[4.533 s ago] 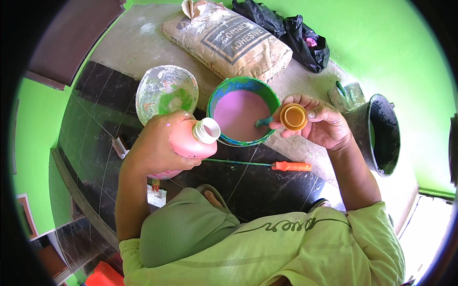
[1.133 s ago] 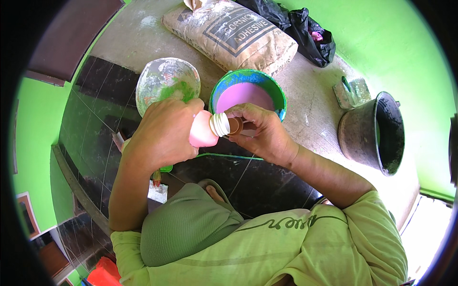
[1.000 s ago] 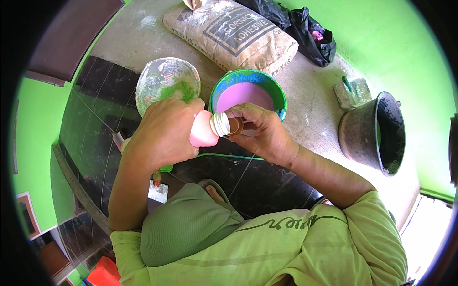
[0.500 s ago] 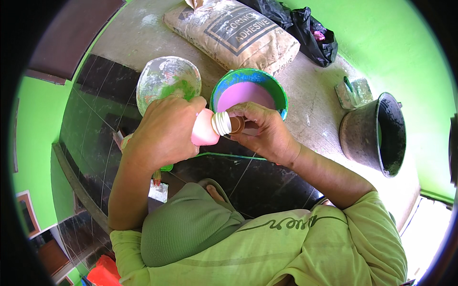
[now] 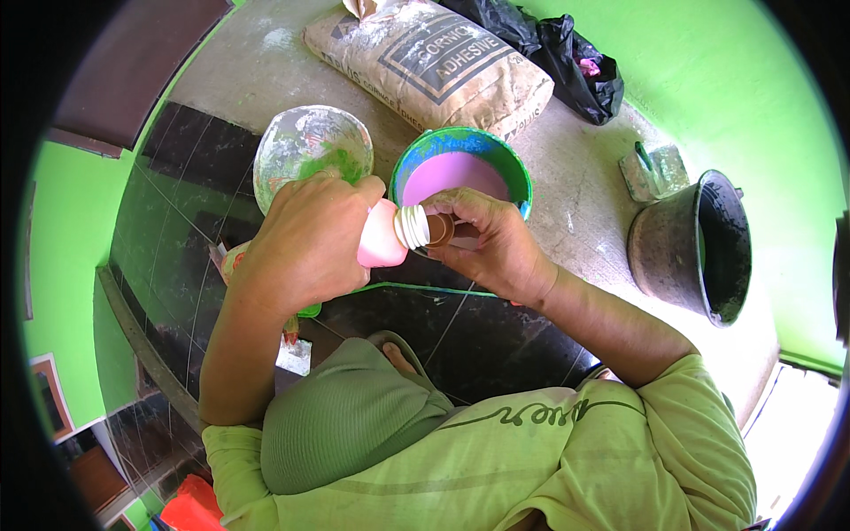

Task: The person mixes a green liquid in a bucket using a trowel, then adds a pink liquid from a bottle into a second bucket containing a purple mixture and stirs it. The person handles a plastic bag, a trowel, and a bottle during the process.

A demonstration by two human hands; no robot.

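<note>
My left hand (image 5: 310, 234) is wrapped round a pink bottle (image 5: 381, 237), tipped on its side with its white threaded neck facing right. In my right hand (image 5: 496, 243), thumb and fingers pinch a brown cap (image 5: 439, 230) right at the bottle's mouth; whether the two touch I cannot tell. Just beyond my hands is a green bucket (image 5: 522, 181) of pinkish-purple liquid, blue smears on its inner wall. Left of it sits a whitish bowl (image 5: 305, 133) stained green inside, partly hidden by my left hand.
A large paper sack (image 5: 496, 75) of powder lies behind the bucket, with black plastic bags (image 5: 575, 75) beside it. To the right stand a dark bucket (image 5: 660, 257) and a small clear container (image 5: 653, 173). A green wall rises along the right.
Hardly anything differs. The view has shifted very slightly, while the bottle and cap keep nearly the same positions in my hands.
</note>
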